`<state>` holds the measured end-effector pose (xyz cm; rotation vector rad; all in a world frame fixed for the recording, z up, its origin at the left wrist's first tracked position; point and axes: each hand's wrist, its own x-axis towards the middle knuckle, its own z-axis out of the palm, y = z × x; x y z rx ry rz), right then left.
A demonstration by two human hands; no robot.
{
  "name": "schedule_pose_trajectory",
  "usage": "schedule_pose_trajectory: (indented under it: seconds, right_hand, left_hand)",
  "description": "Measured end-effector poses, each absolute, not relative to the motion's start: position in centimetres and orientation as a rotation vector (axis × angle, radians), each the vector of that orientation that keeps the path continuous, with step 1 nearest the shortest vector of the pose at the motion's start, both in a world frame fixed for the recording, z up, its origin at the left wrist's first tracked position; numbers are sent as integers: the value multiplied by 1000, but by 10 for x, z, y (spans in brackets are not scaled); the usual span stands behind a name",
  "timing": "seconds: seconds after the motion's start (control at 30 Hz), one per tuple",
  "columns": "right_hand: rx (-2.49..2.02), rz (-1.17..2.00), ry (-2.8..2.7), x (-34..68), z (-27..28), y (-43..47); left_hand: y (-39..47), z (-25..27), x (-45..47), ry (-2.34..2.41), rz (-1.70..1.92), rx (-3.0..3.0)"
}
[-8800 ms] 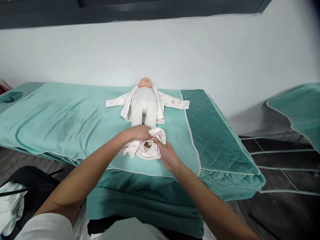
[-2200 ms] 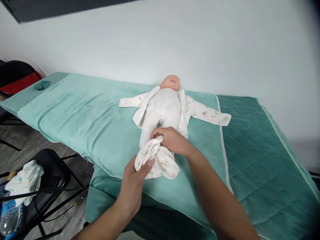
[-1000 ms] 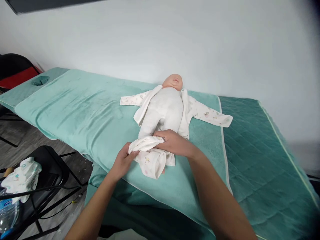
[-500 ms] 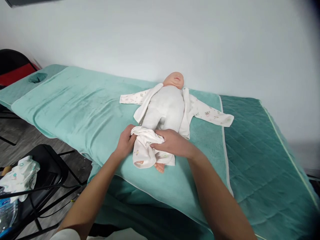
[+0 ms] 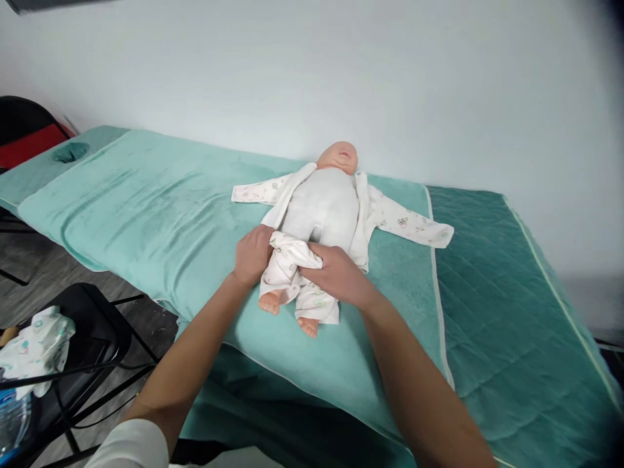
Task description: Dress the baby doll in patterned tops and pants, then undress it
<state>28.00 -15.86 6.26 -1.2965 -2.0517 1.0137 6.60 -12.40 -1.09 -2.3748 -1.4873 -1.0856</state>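
A baby doll (image 5: 322, 201) with a white cloth body lies on its back on a green-covered massage table (image 5: 160, 201). Its head points toward the wall. An open white printed jacket (image 5: 404, 218) is on its arms, the front spread to both sides. White printed baby pants (image 5: 280, 266) are bunched around the doll's legs, and both feet stick out of the cuffs. My left hand (image 5: 253, 253) is closed on the waistband at the left edge. My right hand (image 5: 336, 273) pinches the waistband near the middle, between the legs.
On the left, a black folding chair (image 5: 104, 325) holds a crumpled white printed cloth (image 5: 39, 344) and a clear plastic bottle (image 5: 14, 416). Another black and red chair (image 5: 34, 140) stands at the far left. A pale wall (image 5: 312, 71) runs behind the table.
Both hands have drawn the pants waistband further up the legs, the left hand moving most. The doll's left-side foot has come out of its cuff.
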Motion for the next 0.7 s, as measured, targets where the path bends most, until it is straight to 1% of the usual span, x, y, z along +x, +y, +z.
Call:
schedule_pose_trajectory:
  seconds: [0.13,0.2,0.33,0.43,0.53,0.7]
  right_hand:
    - [-1334,985,-1960,278,57,-157]
    - [-1310,1019,-1961,280,58,-156]
    - [-1104,1292,-1950,296,65,-152]
    - [-1038,1416,-1773,313,66,-147]
    - [-1040,1397,-1576,327,61,-141]
    - [-1062,1276,-1260,339,49,-131]
  left_hand:
    - [-130,-10,67,-1586,-1009,-2332]
    - [-136,-9,66,-1661,-1004,-2362]
    - [-147,-8,64,-1768,-1013,-2417]
    - [-152,-10,64,-1791,-1037,-2437]
    - [-153,-12,64,-1791,-1062,-2455]
    - [-152,-12,65,-1808,-1105,-2503]
